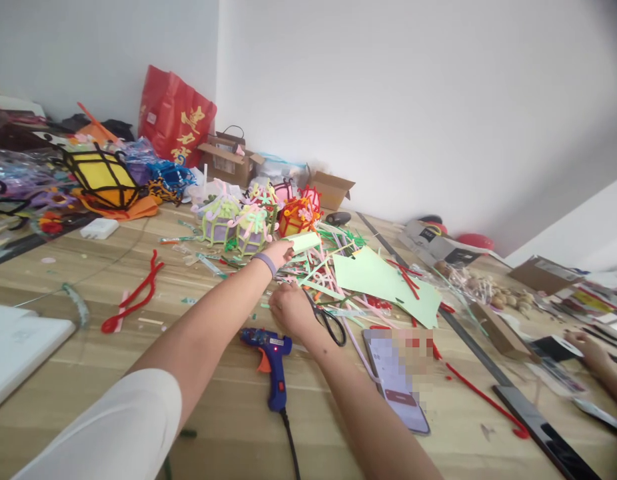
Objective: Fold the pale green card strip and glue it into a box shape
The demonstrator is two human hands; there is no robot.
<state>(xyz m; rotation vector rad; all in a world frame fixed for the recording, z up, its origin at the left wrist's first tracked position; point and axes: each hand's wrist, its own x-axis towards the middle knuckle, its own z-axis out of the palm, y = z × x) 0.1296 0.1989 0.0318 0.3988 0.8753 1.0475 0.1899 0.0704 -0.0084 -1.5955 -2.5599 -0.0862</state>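
Observation:
My left hand (278, 255), with a band on its wrist, reaches to the middle of the table. Its fingers are closed at the near end of a small pale green paper piece (305, 241). Just nearer to me, my right hand (291, 308) is curled, and what its fingers hold, if anything, is hidden. Black-handled scissors (334, 327) lie beside my right wrist. Below my hands a blue hot glue gun (276, 373) rests on its side, a small red light lit. Past my left hand stand small pipe-cleaner lanterns (253, 230) in green, pink and orange.
Pipe-cleaner pieces (321, 273) and a large pale green sheet (383, 277) lie beyond my hands. A phone (396, 393) is right of my forearm. A yellow lantern (101, 177) and red bag (176, 117) stand back left. Another person's hand (586, 350) shows at right.

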